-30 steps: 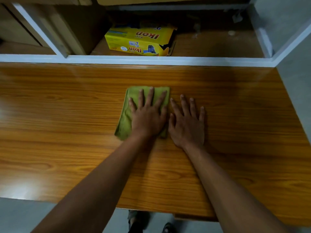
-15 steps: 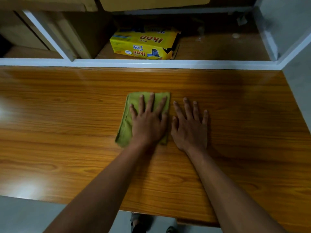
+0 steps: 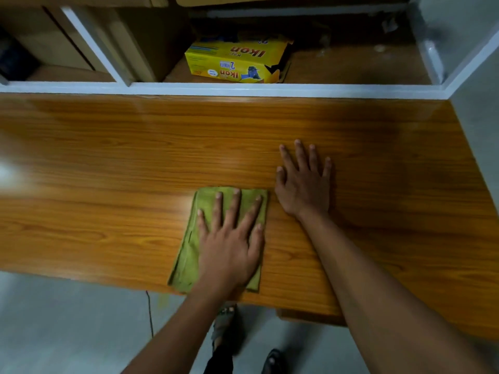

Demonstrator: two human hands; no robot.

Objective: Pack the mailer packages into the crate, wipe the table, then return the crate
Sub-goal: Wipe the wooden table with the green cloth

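- Left hand (image 3: 229,247) lies flat, fingers spread, pressing a folded green cloth (image 3: 189,255) at the desk's (image 3: 108,163) near edge.
- Right hand (image 3: 305,184) rests flat on bare wood, holding nothing, just beside the cloth.
- Wide bare wood lies left; a white ledge (image 3: 243,89) bounds the far edge.

Glossy wooden table (image 3: 108,163) — folded green cloth (image 3: 189,255) near its front edge

cloth (image 3: 193,245): green, folded, flat | table (image 3: 108,163): glossy wood-grain; cloth at near edge
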